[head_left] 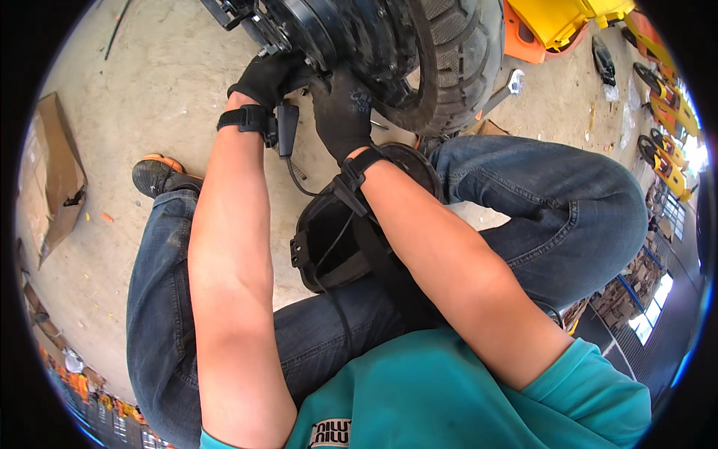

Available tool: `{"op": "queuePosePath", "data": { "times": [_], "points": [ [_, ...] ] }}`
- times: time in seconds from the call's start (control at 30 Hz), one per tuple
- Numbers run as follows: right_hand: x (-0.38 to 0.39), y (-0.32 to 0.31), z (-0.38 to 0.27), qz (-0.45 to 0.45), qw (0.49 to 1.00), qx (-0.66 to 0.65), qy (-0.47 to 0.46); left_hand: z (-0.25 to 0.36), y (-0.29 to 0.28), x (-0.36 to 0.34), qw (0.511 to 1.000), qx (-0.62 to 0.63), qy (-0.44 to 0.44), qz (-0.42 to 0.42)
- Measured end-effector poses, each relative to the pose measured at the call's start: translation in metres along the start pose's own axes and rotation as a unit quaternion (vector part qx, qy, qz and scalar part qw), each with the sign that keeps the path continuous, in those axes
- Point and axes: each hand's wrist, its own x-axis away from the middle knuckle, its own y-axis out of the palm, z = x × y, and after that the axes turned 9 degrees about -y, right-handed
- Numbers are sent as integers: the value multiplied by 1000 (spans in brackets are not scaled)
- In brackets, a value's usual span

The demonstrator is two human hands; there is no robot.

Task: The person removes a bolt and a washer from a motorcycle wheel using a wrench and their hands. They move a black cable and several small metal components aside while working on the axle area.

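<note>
The wheel [462, 71] is seen at the top, right of the middle, with its thick-treaded tyre turned toward the right and its black hub [333, 37] toward the left. Both hands are covered by black gloves and are brought to the hub's lower edge.

The left hand [271, 78] is placed below the hub's left end, beside its bolts. Its fingers are bent inward and partly covered, and whether anything is pinched by them cannot be told. The right hand [344, 112] is held just beside it, with its back turned up and its fingers directed at the hub. The right fingertips are hidden, so whether they are spread, pressed together or closed on something cannot be told.

Straps are worn on both wrists, and a small box [288, 129] is carried on the left one. Between the legs, a black shell [329, 247] is crossed by a thin cable [338, 238]. A wrench [514, 82] is seen on the floor [134, 247], to the right of the tyre. Yellow [561, 22] and orange parts [521, 37] are seen beyond it. At the far left, a piece of cardboard [58, 176] is laid on the concrete.
</note>
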Motion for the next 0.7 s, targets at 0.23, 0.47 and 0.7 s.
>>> {"op": "queuePosePath", "data": {
  "times": [0.23, 0.47, 0.7],
  "points": [
    [-2, 6, 4, 3, 999, -47, 22, 14, -8, 6, 984, 168, -35, -36],
    [17, 18, 29, 8, 943, -271, 192, 36, -12, 5, 804, 516, -276, -103],
    [-5, -20, -9, -15, 812, -438, 384, 27, -13, 8, 851, 471, -204, -114]
  ]
}}
